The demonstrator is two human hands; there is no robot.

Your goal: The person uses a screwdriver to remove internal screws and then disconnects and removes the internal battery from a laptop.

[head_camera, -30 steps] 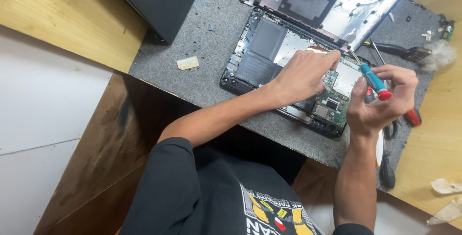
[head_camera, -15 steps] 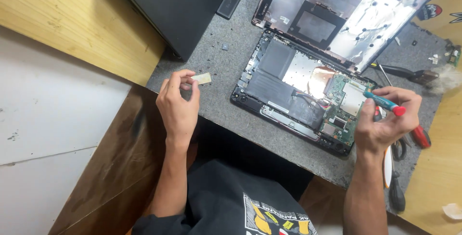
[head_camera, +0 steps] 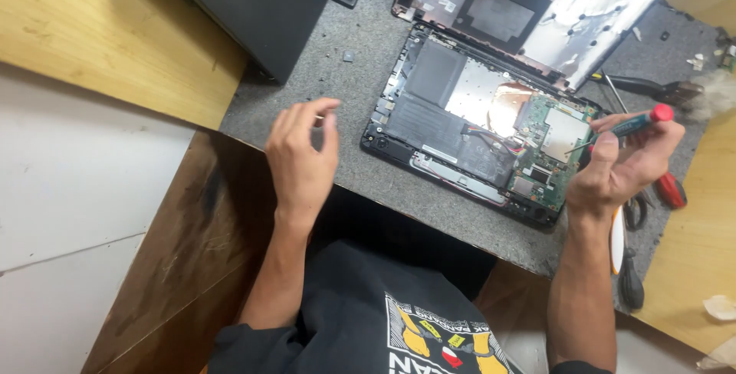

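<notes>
Your left hand (head_camera: 300,161) hovers over the near edge of the grey desk (head_camera: 345,98), its fingers (head_camera: 331,123) loosely curled together; they may pinch something tiny at their tips, though it is too small to tell. Your right hand (head_camera: 621,167) has its fingers clamped on a small screwdriver (head_camera: 625,123) with a teal shaft and red cap, the tip slanting down toward the green circuit board (head_camera: 556,140). The opened laptop base (head_camera: 475,125) lies between your two hands, just left of the right fingers, with its removed cover (head_camera: 537,6) lying beyond it. Spare tools (head_camera: 652,86) rest past your right fingers. You seem to be midway through removing screws from the board; the next move likely calls for seating the tip squarely in a screw head.
</notes>
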